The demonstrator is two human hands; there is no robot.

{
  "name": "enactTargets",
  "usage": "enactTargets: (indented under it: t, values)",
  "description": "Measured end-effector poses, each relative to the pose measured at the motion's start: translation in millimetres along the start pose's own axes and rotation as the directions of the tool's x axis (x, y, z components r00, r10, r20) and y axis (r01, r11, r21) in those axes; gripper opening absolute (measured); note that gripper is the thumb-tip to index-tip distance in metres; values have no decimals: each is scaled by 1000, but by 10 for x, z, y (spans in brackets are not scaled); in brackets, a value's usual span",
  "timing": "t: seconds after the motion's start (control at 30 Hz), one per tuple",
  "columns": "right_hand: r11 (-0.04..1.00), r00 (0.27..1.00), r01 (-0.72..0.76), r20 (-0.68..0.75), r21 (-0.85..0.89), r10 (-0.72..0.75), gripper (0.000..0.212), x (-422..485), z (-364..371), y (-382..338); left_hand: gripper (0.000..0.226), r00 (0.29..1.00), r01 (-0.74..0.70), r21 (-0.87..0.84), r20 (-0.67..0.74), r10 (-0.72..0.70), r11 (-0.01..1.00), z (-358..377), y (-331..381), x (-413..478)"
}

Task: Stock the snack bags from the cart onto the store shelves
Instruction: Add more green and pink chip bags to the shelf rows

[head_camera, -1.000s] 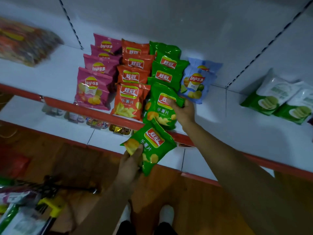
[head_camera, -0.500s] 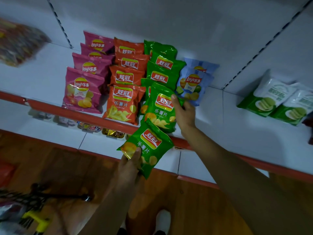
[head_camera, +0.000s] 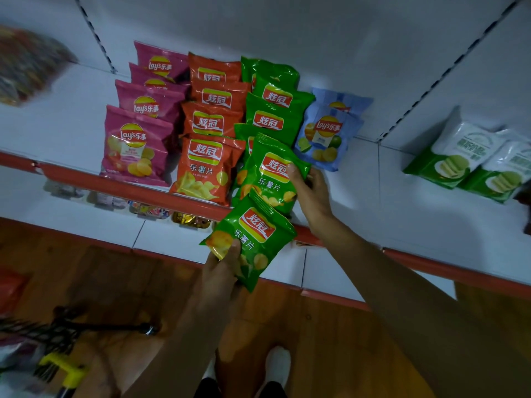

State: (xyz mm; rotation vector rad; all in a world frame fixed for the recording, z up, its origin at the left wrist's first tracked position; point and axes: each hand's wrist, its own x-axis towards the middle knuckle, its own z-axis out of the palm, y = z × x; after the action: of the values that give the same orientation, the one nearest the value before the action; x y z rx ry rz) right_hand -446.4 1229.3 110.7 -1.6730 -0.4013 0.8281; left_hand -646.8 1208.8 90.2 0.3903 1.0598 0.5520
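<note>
Both hands on green bags

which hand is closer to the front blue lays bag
Right. The right hand grips the front green bag on the shelf, just in front of the blue bag; the left hand holds a second green bag lower, past the shelf's edge.

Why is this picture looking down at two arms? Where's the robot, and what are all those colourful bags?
There is no robot. A person wears a camera on their head, so you see their own arms from above. The shelf holds rows of chips: pink bags, orange bags, green bags and blue bags. The left hand holds a loose green bag in front of the shelf's edge. The right hand grips the front green bag on the shelf.
</note>
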Motion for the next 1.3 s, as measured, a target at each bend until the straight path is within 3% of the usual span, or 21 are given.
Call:
enactTargets:
  t: [0.1,0.17,0.27,0.37,0.43,0.5,0.57,0.67,0.73,0.77,0.87,1.03,1.3]
  values:
    - [1000,997,7,-80,-2,-7,52,-67,-62,16,28,999,38,-7,25,-38,999,-21,6,-35]
    - [999,976,43,-214,-12,-45,54,-162,-115,-43,37,997,48,13,62,-49,999,-6,61,-79]
    - [988,922,152,-358,-9,-145,28,-336,-194,-233,47,993,10,36,113,-14,999,126,207,-161]
    - [979,889,144,-454,145,-64,30,-592,-228,-431,39,990,-83,46,118,77,996,407,402,-265]
    - [954,942,40,-330,297,63,52,-832,-212,-566,36,982,-127,43,148,119,991,651,531,-344]
    - [907,991,-25,-108,421,77,68,-1042,-191,-723,37,968,-146,48,211,133,988,910,653,-438]
    - [876,1000,-14,-5,482,19,60,-1142,-203,-923,36,946,-169,61,292,144,984,1140,779,-553]
    - [884,995,88,-89,460,-53,30,-1175,-296,-1250,30,900,-209,114,410,145,971,1377,928,-728]
    - [879,987,137,-138,456,-82,21,-1186,-410,-1423,25,882,-268,135,432,186,954,1499,1018,-831]
    - [875,984,154,-149,460,-95,19,-1212,-468,-1513,34,877,-291,131,432,209,948,1553,1068,-873]
    - [872,978,180,-178,456,-109,20,-1357,-634,-1744,53,848,-320,144,483,216,936,1684,1192,-1012]
    - [864,967,236,-195,445,-163,22,-1686,-899,-1919,20,750,-331,255,655,90,908,1896,1167,-1298]
    - [850,961,261,-206,457,-184,18,-2239,-1339,-1942,25,710,-360,377,705,-12,853,2011,832,-1713]
